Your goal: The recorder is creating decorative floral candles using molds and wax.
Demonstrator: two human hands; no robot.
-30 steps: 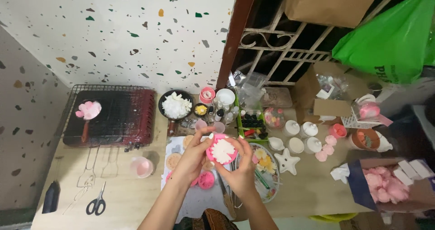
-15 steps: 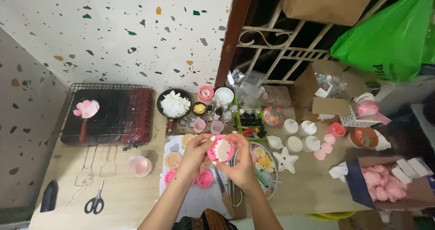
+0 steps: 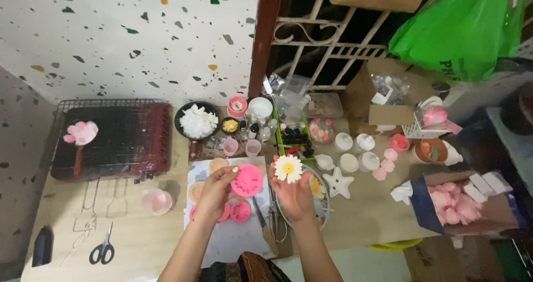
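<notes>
- OK, my hands have split apart since a sec ago: then both were cupped round one pink-and-white lump at centre frame, now it's two pieces.
- Left hand (image 3: 217, 189), lower centre: fingers curled round the pink round mould (image 3: 247, 180), face of it tipped up toward the cam.
- Right hand (image 3: 294, 190), just right of it: fingertips pinching the white daisy (image 3: 288, 169) w/ yellow centre, held up clear of the mould. So the flower is out of the mould, I'd judge, and looks whole from here.
- Under my hands: white sheet (image 3: 233, 237) w/ more pink moulds (image 3: 240, 211), a tool beside them, and a clear plate (image 3: 323, 204) partly hidden by the right hand.
- Lower left: scissors (image 3: 102, 251) and a small pink bowl (image 3: 155, 201) on the table (image 3: 139, 243).
- Mid right: white star piece (image 3: 338, 183), little white cups, box of pink bits (image 3: 452, 201).
- Farther up: black bowl of white petals (image 3: 197, 121), wire rack (image 3: 111, 137) at upper left w/ a pink flower (image 3: 81, 132) on it.
- Top right: green bag (image 3: 461, 26).
</notes>
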